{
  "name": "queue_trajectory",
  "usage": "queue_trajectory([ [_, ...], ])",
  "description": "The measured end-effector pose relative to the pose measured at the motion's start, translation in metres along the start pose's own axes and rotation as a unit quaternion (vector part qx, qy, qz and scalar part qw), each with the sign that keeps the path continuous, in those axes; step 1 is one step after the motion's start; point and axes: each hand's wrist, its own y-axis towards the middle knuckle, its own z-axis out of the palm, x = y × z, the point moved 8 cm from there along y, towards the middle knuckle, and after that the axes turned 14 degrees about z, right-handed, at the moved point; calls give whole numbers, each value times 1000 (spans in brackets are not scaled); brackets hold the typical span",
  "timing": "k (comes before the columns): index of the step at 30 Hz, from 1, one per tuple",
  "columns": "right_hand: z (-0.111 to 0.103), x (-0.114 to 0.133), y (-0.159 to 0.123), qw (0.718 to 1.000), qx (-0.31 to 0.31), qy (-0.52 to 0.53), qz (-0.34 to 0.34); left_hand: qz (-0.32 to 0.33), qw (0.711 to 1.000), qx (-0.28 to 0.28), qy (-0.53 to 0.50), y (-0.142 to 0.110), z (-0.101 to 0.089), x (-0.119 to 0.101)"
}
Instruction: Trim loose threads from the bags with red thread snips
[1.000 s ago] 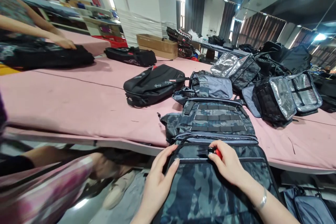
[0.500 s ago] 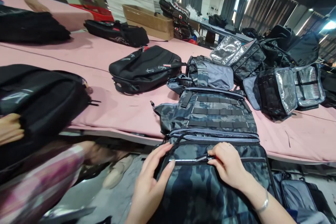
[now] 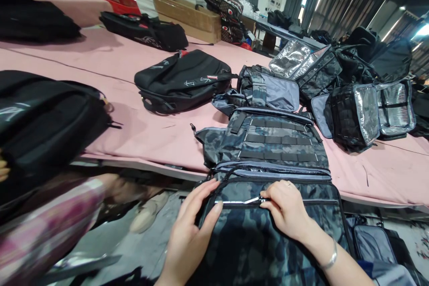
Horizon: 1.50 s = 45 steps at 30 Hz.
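Observation:
A dark camouflage backpack point(image 3: 264, 237) lies in front of me, its upper section point(image 3: 281, 138) folded back over the table edge. My right hand point(image 3: 284, 208) is closed, thumb and fingers pinching a zipper pull point(image 3: 262, 199) on the front pocket zipper. Left of the pull, a pale-edged zipper strip point(image 3: 231, 202) runs toward my left hand point(image 3: 194, 228). That hand lies against the backpack's left side, fingers stretched and thumb apart, touching the fabric around the zipper's left end. Under the folded section, an unzipped compartment point(image 3: 275, 173) shows a grey lining edge.
Black backpacks point(image 3: 184, 81) lie on the pink-covered table point(image 3: 127, 134). To the right stand open camouflage bags with silver lining point(image 3: 367, 114). At left, a co-worker's hand point(image 3: 4, 170) touches a black backpack point(image 3: 43, 120). A cardboard box point(image 3: 187, 15) sits behind.
My right hand has drawn the zipper pull a little to the left, toward my left hand. My left hand stays at the same spot on the backpack. The co-worker's hands have shifted.

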Motion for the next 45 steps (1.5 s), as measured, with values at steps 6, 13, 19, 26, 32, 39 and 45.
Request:
queue_trajectory([
  [6,-11,-5,2,992,-24,118,43,-5,1000,1,-4,1,2,1],
  [13,-17,-14,2,998,1,54,22,-13,1000,0,-8,0,-1,-2],
  [19,-18,-18,0,1000,21,21,-2,-5,1000,-4,-3,1,-2,-3],
  [26,-14,-16,1,1000,23,15,-4,-3,1000,-6,1,2,-2,-6],
  [32,-12,-15,1,1000,27,4,7,-12,1000,-4,-9,3,-2,-10],
  [39,-10,-17,1,1000,27,5,5,-9,1000,-1,-14,2,-1,-10],
  [45,-8,-16,0,1000,26,8,-9,-8,1000,-6,-15,3,-1,-12],
])
